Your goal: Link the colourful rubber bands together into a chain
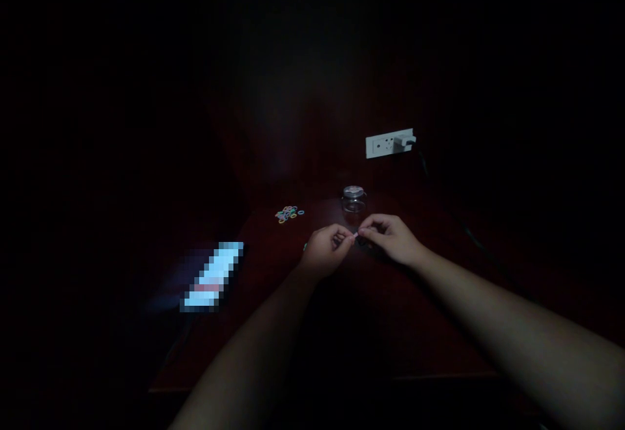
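My left hand [328, 248] and my right hand [390, 238] meet above the table, both closed in a pinch. Between their fingertips is a small pale pink band [356, 235], mostly covered by the fingers. Just behind my right hand stands a clear jar [352, 206] with a lid on top; its lower part is hard to make out. Farther left lies a loose pile of small coloured elastic bands [286, 213]. A bit of something green [305, 246] shows at the edge of my left hand, too small to name.
The dark reddish table [263, 267] fades into shadow. A lit phone-like screen [213, 278], blurred out, lies near the left edge. On the wall behind, a white socket plate [375, 147] holds a plugged-in adapter [404, 141], its cable running down to the right.
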`<action>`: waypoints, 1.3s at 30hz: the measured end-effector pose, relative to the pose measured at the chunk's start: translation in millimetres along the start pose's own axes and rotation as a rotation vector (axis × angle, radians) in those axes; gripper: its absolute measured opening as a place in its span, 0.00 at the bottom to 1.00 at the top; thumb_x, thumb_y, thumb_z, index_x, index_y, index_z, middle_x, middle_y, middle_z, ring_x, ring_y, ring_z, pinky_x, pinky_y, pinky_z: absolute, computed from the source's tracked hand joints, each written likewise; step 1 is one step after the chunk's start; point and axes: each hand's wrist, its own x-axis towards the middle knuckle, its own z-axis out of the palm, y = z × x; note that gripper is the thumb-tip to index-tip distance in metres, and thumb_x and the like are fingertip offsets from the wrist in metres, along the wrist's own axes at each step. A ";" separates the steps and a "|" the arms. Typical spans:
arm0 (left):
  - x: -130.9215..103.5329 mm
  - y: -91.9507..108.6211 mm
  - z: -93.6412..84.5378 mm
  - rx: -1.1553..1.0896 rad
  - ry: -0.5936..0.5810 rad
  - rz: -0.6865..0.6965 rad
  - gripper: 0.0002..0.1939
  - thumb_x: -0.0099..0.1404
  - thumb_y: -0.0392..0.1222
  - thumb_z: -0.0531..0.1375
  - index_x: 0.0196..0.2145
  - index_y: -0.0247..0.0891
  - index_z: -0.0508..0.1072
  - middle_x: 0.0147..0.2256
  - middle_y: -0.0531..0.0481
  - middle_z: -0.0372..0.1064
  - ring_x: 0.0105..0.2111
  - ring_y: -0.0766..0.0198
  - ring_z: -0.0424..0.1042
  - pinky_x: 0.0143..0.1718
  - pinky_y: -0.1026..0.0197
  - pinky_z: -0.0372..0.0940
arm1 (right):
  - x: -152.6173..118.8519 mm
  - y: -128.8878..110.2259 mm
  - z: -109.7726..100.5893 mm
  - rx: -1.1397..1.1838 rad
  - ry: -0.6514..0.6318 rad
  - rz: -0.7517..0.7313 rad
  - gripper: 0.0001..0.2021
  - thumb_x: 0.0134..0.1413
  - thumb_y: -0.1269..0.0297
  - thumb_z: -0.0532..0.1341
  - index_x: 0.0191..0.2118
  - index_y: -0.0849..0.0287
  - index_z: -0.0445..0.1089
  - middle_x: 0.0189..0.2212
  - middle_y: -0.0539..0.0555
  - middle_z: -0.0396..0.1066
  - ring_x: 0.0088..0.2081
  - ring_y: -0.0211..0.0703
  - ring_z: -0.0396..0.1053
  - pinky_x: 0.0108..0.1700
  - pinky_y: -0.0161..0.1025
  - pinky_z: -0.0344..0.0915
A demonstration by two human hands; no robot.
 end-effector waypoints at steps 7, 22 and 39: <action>-0.2 0.6 0.4 0.003 0.014 0.011 0.08 0.58 0.42 0.56 0.30 0.35 0.71 0.27 0.50 0.70 0.25 0.70 0.66 0.25 0.68 0.60 | 0.5 3.4 -1.0 0.003 -0.003 0.000 0.13 0.44 0.56 0.61 0.28 0.63 0.67 0.21 0.51 0.66 0.21 0.34 0.61 0.23 0.32 0.58; -0.2 -1.1 1.2 0.024 0.002 0.026 0.08 0.58 0.42 0.55 0.31 0.35 0.71 0.28 0.50 0.70 0.26 0.70 0.66 0.26 0.68 0.60 | -0.4 1.2 -1.0 -0.014 0.018 -0.002 0.12 0.46 0.57 0.60 0.27 0.63 0.67 0.20 0.50 0.66 0.19 0.32 0.60 0.22 0.32 0.56; -0.3 -3.7 1.6 0.035 0.023 0.034 0.08 0.58 0.43 0.56 0.32 0.35 0.71 0.29 0.50 0.71 0.28 0.69 0.67 0.26 0.69 0.60 | -1.9 -2.4 2.1 0.032 -0.060 0.031 0.12 0.45 0.57 0.60 0.28 0.63 0.66 0.18 0.48 0.63 0.19 0.32 0.59 0.21 0.31 0.54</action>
